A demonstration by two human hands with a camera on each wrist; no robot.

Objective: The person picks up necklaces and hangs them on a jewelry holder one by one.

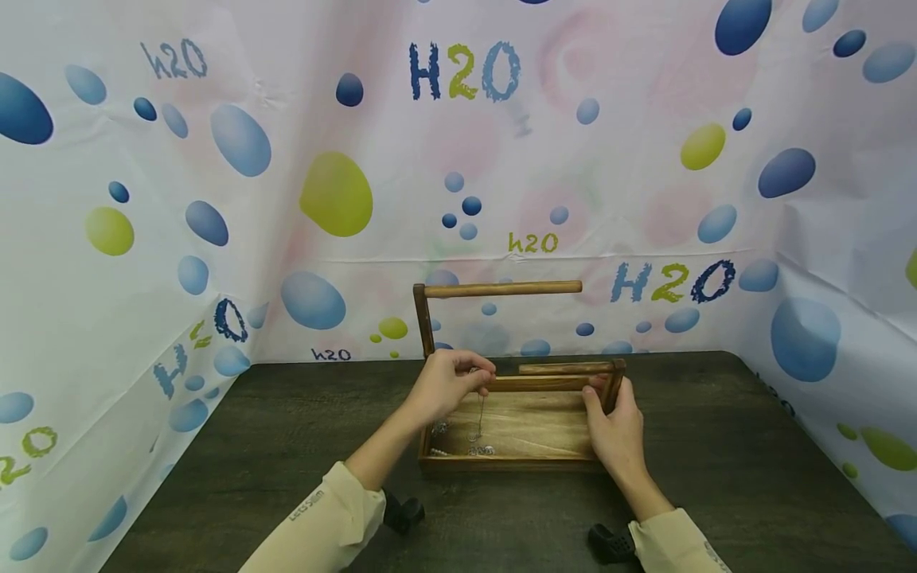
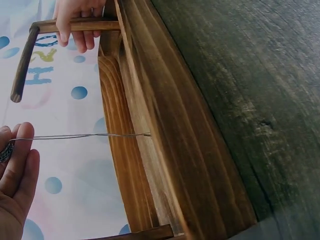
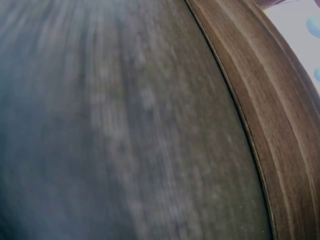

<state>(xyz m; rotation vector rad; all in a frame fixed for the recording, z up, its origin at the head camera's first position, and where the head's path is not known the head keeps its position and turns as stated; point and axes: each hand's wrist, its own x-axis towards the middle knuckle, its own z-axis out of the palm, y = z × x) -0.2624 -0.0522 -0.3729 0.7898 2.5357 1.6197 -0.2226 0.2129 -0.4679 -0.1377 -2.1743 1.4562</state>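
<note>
The left hand [image 1: 450,382] pinches a thin chain [image 1: 478,418] that hangs straight down from its fingers into the wooden tray [image 1: 544,461], while the right hand [image 1: 614,426] grips the tray's short post [image 1: 613,386], with the tall rack bar [image 1: 501,289] beyond both.

Dark wood-grain table [image 1: 286,446], matte, evenly lit. Enclosed on left, back and right by a white printed backdrop [image 1: 501,159]: blue and yellow-green bubbles, faint pink blotches, repeated "H2O" lettering [image 1: 464,72]. Backdrop creased along the corners.
</note>
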